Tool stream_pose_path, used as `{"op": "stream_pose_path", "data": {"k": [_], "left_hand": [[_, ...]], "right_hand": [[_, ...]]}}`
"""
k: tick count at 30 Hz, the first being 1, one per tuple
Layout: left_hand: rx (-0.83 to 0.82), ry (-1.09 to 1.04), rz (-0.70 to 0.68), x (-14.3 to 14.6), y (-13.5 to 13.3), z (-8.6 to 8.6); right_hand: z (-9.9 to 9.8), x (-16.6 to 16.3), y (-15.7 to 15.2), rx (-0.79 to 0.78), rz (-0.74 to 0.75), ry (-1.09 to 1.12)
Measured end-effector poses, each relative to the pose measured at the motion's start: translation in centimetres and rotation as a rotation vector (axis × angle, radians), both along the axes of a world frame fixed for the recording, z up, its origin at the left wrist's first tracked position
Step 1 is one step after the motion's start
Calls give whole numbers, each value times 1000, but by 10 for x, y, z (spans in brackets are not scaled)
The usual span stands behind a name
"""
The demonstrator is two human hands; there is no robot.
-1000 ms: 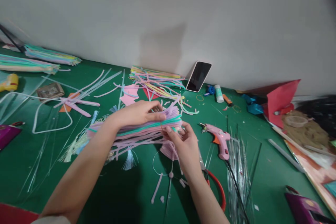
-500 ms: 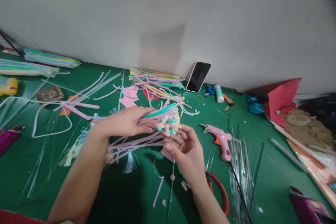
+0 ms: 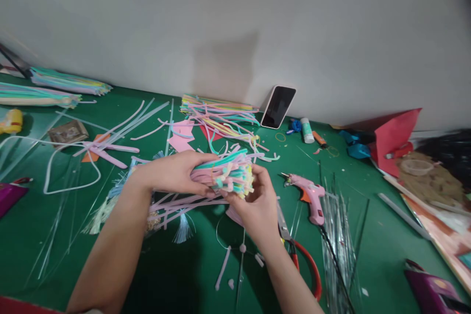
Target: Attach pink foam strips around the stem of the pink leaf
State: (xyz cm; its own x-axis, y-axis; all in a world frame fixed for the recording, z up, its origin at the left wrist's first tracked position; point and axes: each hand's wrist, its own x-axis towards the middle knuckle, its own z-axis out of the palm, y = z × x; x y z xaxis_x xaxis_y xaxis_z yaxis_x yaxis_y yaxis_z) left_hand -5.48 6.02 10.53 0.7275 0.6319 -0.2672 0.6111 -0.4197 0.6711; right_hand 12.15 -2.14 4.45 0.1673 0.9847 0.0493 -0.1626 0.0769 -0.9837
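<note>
A thick bundle of pastel pipe cleaners [image 3: 235, 174] in pink, mint, lilac and yellow is held above the table, its ends facing right. My left hand [image 3: 180, 174] wraps around its left part, near what looks like a thin band. Curled about the right end is my right hand [image 3: 259, 196], with its thumb under the ends and its fingers partly hidden behind them. Loose lilac pipe cleaners [image 3: 184, 203] and a blue tassel [image 3: 183, 228] lie below. Red-handled scissors [image 3: 309, 265] rest beside my right wrist, their blades partly covered.
A pink glue gun [image 3: 307, 194] lies right of my hands, next to clear strips [image 3: 338, 235]. A phone [image 3: 278, 107] leans against the wall. More pipe cleaners [image 3: 217, 108] lie at the back; a white cable [image 3: 47, 176] and a pink hair-clip-like tool [image 3: 110, 152] sit left.
My right hand has moved up and closed in around the bundle's end; its fingers were more spread beneath it before. The bundle has tipped slightly, and more of the scissors' blades shows.
</note>
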Motion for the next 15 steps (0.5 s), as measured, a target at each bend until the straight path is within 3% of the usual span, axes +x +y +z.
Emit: {"op": "stream_pose_path", "data": {"k": [6, 15], "left_hand": [[139, 96, 141, 8, -7, 7], [150, -27, 60, -2, -6, -2]], "right_hand": [[9, -7, 2, -19, -68, 36], [10, -9, -10, 83, 23, 68]]}}
